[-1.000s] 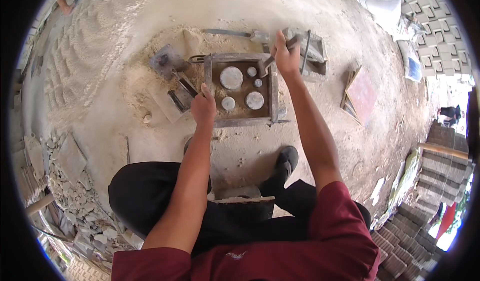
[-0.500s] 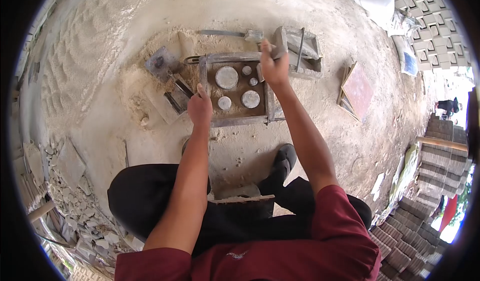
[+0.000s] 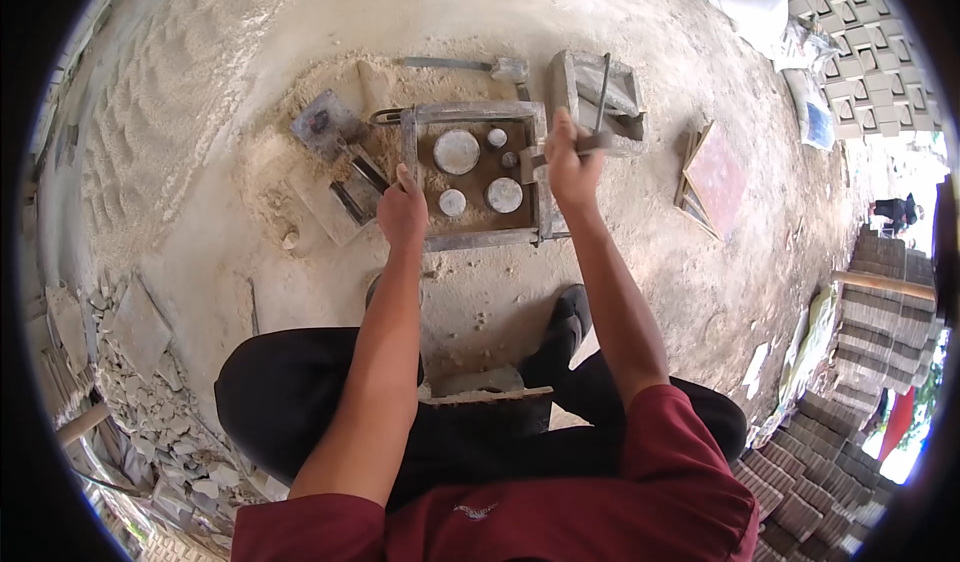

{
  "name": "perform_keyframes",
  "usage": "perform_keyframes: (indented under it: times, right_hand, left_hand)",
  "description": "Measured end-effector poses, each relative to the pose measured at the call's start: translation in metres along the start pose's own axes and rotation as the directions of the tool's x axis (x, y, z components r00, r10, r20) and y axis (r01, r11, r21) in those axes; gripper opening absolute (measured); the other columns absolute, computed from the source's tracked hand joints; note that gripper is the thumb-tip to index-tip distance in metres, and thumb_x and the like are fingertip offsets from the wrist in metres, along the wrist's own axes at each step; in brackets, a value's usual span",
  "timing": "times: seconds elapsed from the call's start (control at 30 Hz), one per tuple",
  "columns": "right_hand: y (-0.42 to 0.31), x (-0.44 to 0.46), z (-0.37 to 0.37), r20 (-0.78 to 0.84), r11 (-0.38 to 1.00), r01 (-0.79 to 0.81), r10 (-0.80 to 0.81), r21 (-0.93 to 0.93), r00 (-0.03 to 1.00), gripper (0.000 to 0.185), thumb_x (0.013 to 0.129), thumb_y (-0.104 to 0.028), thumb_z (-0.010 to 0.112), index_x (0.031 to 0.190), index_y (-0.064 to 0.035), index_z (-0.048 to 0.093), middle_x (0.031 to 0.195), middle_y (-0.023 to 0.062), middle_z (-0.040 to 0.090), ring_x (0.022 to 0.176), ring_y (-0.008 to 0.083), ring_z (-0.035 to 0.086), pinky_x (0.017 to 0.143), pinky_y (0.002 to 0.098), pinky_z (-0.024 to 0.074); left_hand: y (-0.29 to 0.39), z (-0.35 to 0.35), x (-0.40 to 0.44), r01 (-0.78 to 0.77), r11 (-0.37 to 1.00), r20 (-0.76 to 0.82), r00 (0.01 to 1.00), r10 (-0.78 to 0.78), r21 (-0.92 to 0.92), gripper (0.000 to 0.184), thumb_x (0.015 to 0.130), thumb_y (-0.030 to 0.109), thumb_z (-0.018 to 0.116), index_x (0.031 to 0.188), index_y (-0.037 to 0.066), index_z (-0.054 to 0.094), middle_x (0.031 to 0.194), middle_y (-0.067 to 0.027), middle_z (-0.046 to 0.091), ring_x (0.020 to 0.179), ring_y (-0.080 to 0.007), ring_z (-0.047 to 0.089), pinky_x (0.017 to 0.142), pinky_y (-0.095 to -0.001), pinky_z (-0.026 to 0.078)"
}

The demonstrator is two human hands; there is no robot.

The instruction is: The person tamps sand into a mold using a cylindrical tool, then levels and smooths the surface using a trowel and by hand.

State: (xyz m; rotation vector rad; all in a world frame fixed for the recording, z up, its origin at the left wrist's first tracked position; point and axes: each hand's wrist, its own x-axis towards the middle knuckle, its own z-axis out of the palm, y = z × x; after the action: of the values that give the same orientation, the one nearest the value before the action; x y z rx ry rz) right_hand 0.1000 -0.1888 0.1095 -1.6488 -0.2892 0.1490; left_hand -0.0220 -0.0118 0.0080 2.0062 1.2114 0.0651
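A wooden frame [image 3: 480,238] lies on the ground before me, filled with flat brown sand. Several pale round discs, large and small, sit in it, among them a large disc [image 3: 456,152]. My left hand [image 3: 402,210] grips the frame's left side, thumb along the top edge. My right hand [image 3: 574,170] is closed round a hammer [image 3: 533,165], its dark handle end poking out to the right. The hammer's head is over the frame's right side; whether it touches the wood I cannot tell.
Beyond the frame lies a trowel-like flat tool [image 3: 450,63]. A grey trough [image 3: 564,82] with a rod across it stands at the upper right. Left are a metal plate [image 3: 325,125] and loose sand [image 3: 265,187]. Square boards [image 3: 716,182] lie farther right.
My right hand has moved right and slightly towards me with the hammer, from the frame's upper right corner to beside its right side. My left hand stays on the frame.
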Motion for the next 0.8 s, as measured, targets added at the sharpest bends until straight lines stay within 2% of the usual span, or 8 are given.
perform_keyframes:
  times: [0.1, 0.17, 0.23, 0.3, 0.43, 0.57, 0.7, 0.8]
  right_hand:
    - [-0.002, -0.02, -0.001, -0.108, 0.984, 0.112, -0.097, 0.14, 0.989, 0.043, 0.099, -0.024, 0.047, 0.059, -0.0098, 0.039, 0.051, -0.0063, 0.034, 0.046, 0.004, 0.029, 0.042, 0.024, 0.0216]
    - [0.02, -0.016, 0.002, 0.079, 0.974, 0.143, -0.13, -0.176, 0.988, 0.045, 0.099, -0.024, 0.047, 0.057, -0.0105, 0.037, 0.049, -0.0058, 0.032, 0.044, 0.0043, 0.028, 0.042, 0.0246, 0.0216]
    - [-0.004, -0.014, 0.0, 0.031, 0.982, 0.083, -0.079, -0.17, 0.996, 0.044, 0.099, -0.024, 0.046, 0.058, -0.0108, 0.039, 0.048, -0.0049, 0.034, 0.043, 0.0039, 0.029, 0.042, 0.0235, 0.0228]
    - [-0.013, -0.023, -0.002, -0.11, 0.962, 0.104, -0.078, 0.252, 0.991, 0.046, 0.099, -0.028, 0.047, 0.057, -0.0116, 0.042, 0.051, -0.0065, 0.04, 0.045, 0.0024, 0.032, 0.039, 0.0256, 0.0207]
    - [0.004, -0.027, -0.005, 0.028, 0.99, 0.103, -0.1, -0.092, 0.995, 0.045, 0.098, -0.029, 0.049, 0.058, -0.0092, 0.043, 0.051, -0.0072, 0.04, 0.046, 0.0023, 0.035, 0.04, 0.0241, 0.0245]
    - [-0.014, -0.044, -0.002, -0.191, 0.977, 0.085, -0.047, 0.194, 0.981, 0.047, 0.097, -0.028, 0.051, 0.056, -0.0069, 0.045, 0.053, -0.0048, 0.046, 0.049, 0.0043, 0.04, 0.042, 0.0253, 0.0269]
    - [0.003, -0.058, -0.011, -0.028, 0.991, 0.028, -0.032, -0.132, 0.999, 0.045, 0.098, -0.026, 0.049, 0.057, -0.0095, 0.041, 0.05, -0.0055, 0.037, 0.047, 0.0029, 0.035, 0.042, 0.0245, 0.0246]
    - [-0.014, -0.069, -0.009, -0.218, 0.968, 0.085, -0.032, 0.238, 0.975, 0.045, 0.098, -0.026, 0.048, 0.057, -0.0102, 0.038, 0.052, -0.0064, 0.034, 0.047, 0.0031, 0.029, 0.042, 0.0248, 0.0195]
  left_hand:
    - [-0.007, 0.0, 0.0, 0.009, 1.0, -0.001, 1.0, -0.009, 0.005, 0.069, 0.097, 0.052, 0.025, 0.092, 0.0, 0.07, 0.087, -0.0242, 0.066, 0.083, -0.0425, 0.063, 0.073, -0.0514, 0.049]
    - [-0.007, 0.003, -0.001, -0.031, 0.999, -0.004, 1.0, 0.031, 0.009, 0.07, 0.097, 0.053, 0.025, 0.094, 0.0, 0.07, 0.089, -0.0237, 0.067, 0.085, -0.0426, 0.062, 0.075, -0.0508, 0.049]
    - [-0.01, 0.006, -0.004, 0.005, 1.0, 0.013, 1.0, -0.005, 0.016, 0.07, 0.096, 0.054, 0.025, 0.095, 0.001, 0.07, 0.09, -0.0234, 0.067, 0.087, -0.0427, 0.062, 0.076, -0.0505, 0.049]
    - [-0.007, 0.003, 0.004, 0.042, 0.999, 0.002, 0.999, -0.042, 0.014, 0.07, 0.096, 0.055, 0.025, 0.096, 0.001, 0.07, 0.091, -0.023, 0.067, 0.088, -0.0427, 0.062, 0.077, -0.0502, 0.049]
    - [-0.005, 0.005, 0.003, 0.035, 0.999, 0.012, 0.999, -0.035, 0.017, 0.069, 0.096, 0.055, 0.025, 0.098, 0.003, 0.07, 0.092, -0.0229, 0.067, 0.09, -0.0429, 0.062, 0.079, -0.0502, 0.049]
    - [-0.006, 0.005, 0.0, 0.014, 1.0, -0.037, 0.999, -0.013, 0.008, 0.07, 0.096, 0.054, 0.023, 0.093, 0.003, 0.071, 0.089, -0.0225, 0.067, 0.087, -0.0425, 0.062, 0.079, -0.0512, 0.048]
    - [0.0, -0.001, -0.005, -0.011, 1.0, -0.011, 1.0, 0.011, -0.012, 0.07, 0.096, 0.054, 0.023, 0.089, 0.002, 0.07, 0.087, -0.0227, 0.067, 0.086, -0.0421, 0.062, 0.078, -0.0514, 0.048]
    - [-0.003, -0.004, -0.002, 0.043, 0.999, 0.036, 0.998, -0.042, -0.025, 0.07, 0.096, 0.053, 0.026, 0.092, -0.002, 0.069, 0.091, -0.0267, 0.065, 0.092, -0.0446, 0.059, 0.081, -0.0523, 0.044]
